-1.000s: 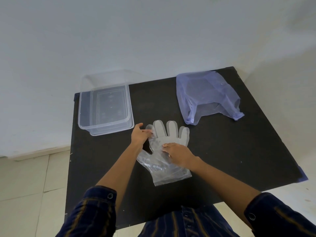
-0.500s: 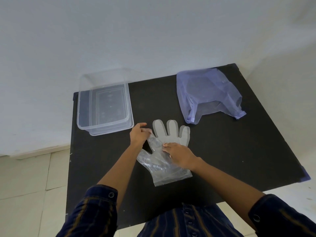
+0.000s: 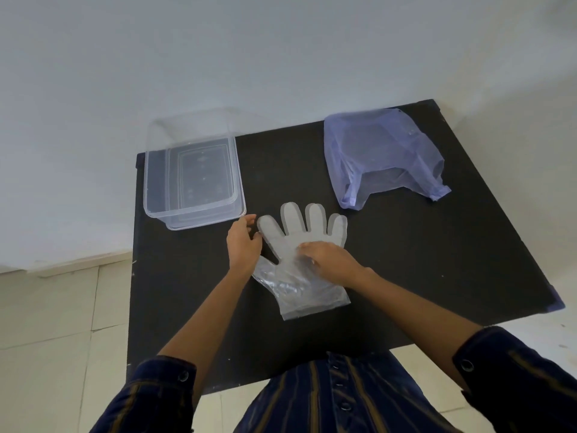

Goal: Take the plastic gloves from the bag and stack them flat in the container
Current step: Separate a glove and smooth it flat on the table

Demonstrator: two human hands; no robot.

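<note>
over on the left of the black matte table [image 3: 406, 276] sits the container [image 3: 190, 179], a clear rectangular plastic tub with rounded corners and thin glossy walls; its lid or a second shell seems to lean up behind it against the white wall, though i can't tell which. no writing readable on it. just beside its near right corner is the left hand [image 3: 243, 245], fingers loosely curled and open, holding nothing, its thumb close to the edge of the plastic glove [image 3: 299, 235]. that glove lies flat on the table in the middle, thin cloudy film, four fingers spread toward the wall, the cuff end crinkled and shinier. the right hand [image 3: 331, 260] lies palm down, fingers spread, pressing on the glove's palm. further right, well apart, the bag [image 3: 381, 151] slumps, soft translucent lilac plastic, wrinkled, its mouth gaping toward the person. dark striped sleeves with buttons show below.
</note>
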